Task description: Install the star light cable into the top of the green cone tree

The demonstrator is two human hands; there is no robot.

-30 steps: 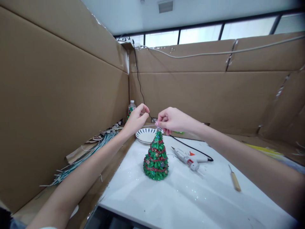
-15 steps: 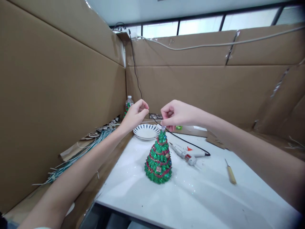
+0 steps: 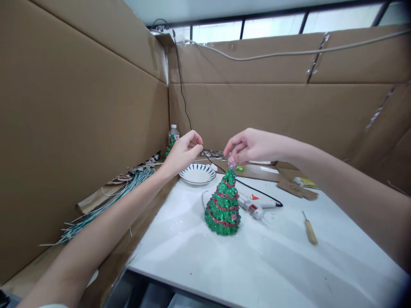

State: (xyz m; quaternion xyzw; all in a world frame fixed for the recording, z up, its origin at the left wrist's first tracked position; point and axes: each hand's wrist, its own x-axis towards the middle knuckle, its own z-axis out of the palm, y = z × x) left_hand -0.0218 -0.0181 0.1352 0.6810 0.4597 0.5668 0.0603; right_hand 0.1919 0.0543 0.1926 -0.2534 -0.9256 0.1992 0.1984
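Note:
A green glittery Christmas tree ornament (image 3: 222,209) with red garlands stands tilted over the white tabletop; I cannot tell whether its base touches. My right hand (image 3: 248,146) pinches the clear topper (image 3: 233,165) at its tip. To the left and slightly higher is my left hand (image 3: 186,149), thumb and forefinger pressed together in the air. Anything between those fingertips is too small to make out. Behind the tree lies a white glue gun (image 3: 253,208), partly hidden by it. A thin curved wire (image 3: 203,199) shows at the tree's left side.
A striped white plate (image 3: 197,175) sits at the back left. The wooden-handled awl (image 3: 310,231) lies to the right. Teal-and-white strands (image 3: 118,200) run along the left ledge. A bottle (image 3: 174,130) and a smaller tree (image 3: 171,143) stand in the corner between cardboard walls (image 3: 272,111).
My right hand and the tree have moved right and a little back. The tree has turned, bringing its pink gift to the right edge. My left hand stays nearly in place.

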